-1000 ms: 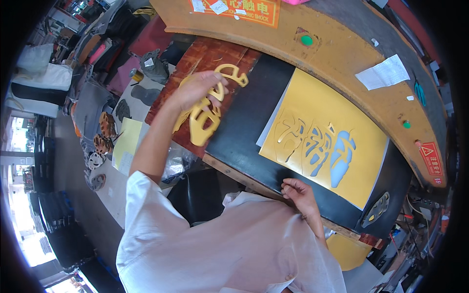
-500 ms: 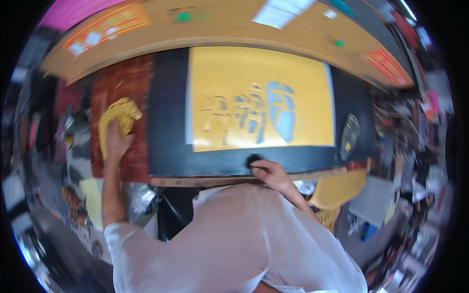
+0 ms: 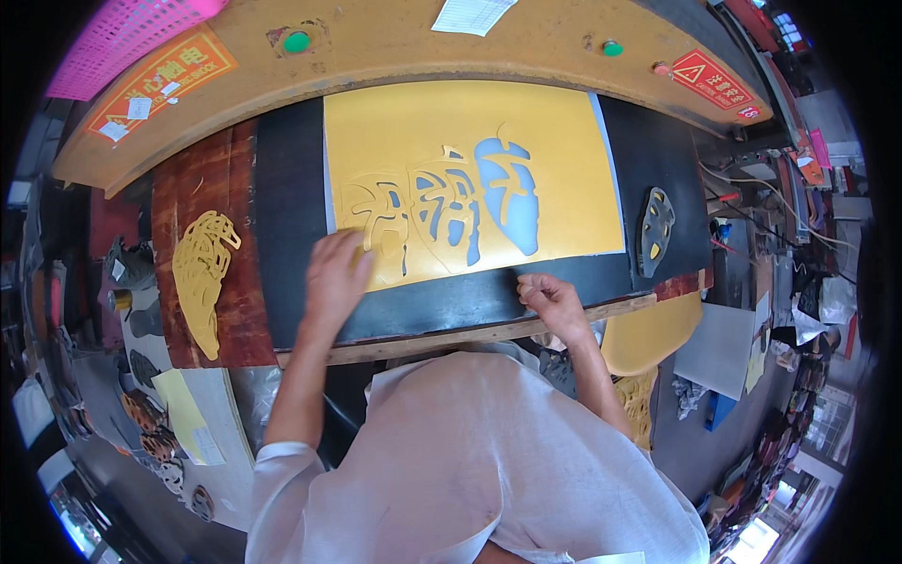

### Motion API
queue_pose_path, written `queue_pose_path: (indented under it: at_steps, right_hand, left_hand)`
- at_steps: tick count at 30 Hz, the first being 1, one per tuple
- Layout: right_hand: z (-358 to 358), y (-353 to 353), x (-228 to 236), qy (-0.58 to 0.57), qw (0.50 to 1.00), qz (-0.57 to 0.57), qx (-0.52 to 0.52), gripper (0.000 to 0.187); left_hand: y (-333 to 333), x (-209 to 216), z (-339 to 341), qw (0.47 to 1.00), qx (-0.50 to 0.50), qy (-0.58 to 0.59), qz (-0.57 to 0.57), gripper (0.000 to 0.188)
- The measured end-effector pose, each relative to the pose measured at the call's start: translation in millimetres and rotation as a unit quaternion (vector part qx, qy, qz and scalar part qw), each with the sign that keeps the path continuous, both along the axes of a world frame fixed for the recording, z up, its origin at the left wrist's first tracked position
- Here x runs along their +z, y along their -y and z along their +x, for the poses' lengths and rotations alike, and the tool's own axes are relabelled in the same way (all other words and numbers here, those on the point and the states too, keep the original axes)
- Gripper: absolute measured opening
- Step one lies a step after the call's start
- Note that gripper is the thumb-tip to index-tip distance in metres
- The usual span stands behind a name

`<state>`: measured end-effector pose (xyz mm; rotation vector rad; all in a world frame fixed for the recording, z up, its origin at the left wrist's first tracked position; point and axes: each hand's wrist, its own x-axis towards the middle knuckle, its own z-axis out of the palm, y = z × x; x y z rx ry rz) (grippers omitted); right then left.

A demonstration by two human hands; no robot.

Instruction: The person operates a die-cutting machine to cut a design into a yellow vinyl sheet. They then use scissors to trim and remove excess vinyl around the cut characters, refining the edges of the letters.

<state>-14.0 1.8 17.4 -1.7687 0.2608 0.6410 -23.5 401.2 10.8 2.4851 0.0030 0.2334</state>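
Observation:
A yellow sheet (image 3: 451, 117) lies on the black work surface (image 3: 291, 216) in front of me. Three groups of curved shapes are cut in it; through the right-hand one a pale blue layer shows. My left hand (image 3: 336, 282) hovers at the sheet's lower left corner, fingers loosely apart, holding nothing. Below the sheet's front edge, my right hand (image 3: 556, 305) is closed, thumb and fingers pinched together; a small dark patch at the fingertips is unclear. A pile of yellow cut-out pieces (image 3: 202, 282) rests on the reddish board (image 3: 249, 320) at left.
An oval cutting die (image 3: 655, 233) sits on the black surface at right. Across the back runs a tan machine beam (image 3: 376, 52) with green buttons (image 3: 296, 41) and warning stickers. A pink basket (image 3: 132, 42) stands at far left. More yellow material (image 3: 653, 334) is below the front edge.
My left hand has left the yellow pieces and moved right to the sheet's corner. My right hand has shifted slightly right and up; the round black thing at its fingers no longer shows clearly.

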Motion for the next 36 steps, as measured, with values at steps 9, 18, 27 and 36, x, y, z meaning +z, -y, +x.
queue_pose_path:
  at_steps: [9, 18, 27, 36]
  right_hand:
    - [-14.3, -0.2, -0.7, 0.036, 0.996, 0.010, 0.083, 0.031]
    - [-8.8, 42.9, -19.5, 0.049, 0.992, 0.085, 0.080, 0.028]
    - [55.7, 57.4, -11.4, -0.001, 0.993, 0.085, 0.086, 0.027]
    - [95.5, -53.2, 7.8, 0.065, 0.965, 0.117, 0.225, 0.026]
  left_hand:
    - [88.1, 1.4, 91.2, 0.972, 0.140, -0.181, -0.052, 0.039]
    - [159.1, -5.8, 89.7, 0.965, 0.155, -0.155, 0.146, 0.052]
    - [137.9, 5.2, 104.0, 0.908, 0.276, -0.188, -0.253, 0.046]
    - [51.8, -5.5, 85.5, 0.918, 0.358, -0.170, 0.005, 0.047]
